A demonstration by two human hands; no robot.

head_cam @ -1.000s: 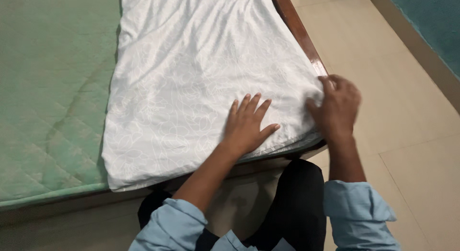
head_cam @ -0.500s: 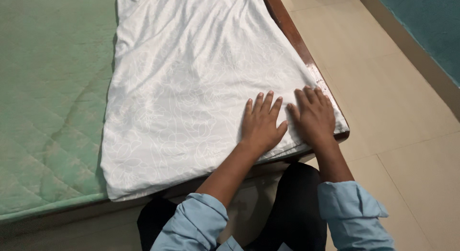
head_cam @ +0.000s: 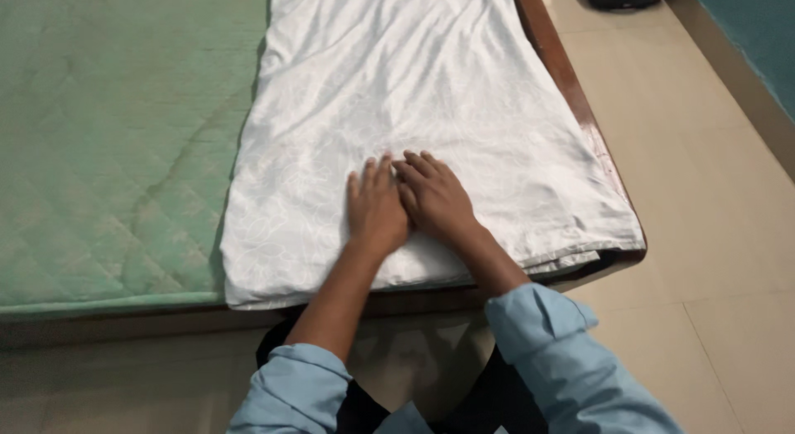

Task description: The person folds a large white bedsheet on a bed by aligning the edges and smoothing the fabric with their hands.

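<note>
Green quilted mattress fills the view from nine o'clock toward the centre, bare of any cover. Just beside it, toward twelve o'clock, a white patterned cloth lies spread flat on the bed, its near hem running along the wooden bed frame at three o'clock. The left hand presses palm-down on the cloth near its lower middle, fingers straight and only slightly apart, gripping nothing. The right hand lies touching it, equally flat, fingers pointing to eleven o'clock. To smooth well, I judge both palms should keep even pressure and sweep outward from this centre toward the hems, chasing the faint creases without dragging the whole cloth off its edge. Beige floor tiles lie at four o'clock.
</note>
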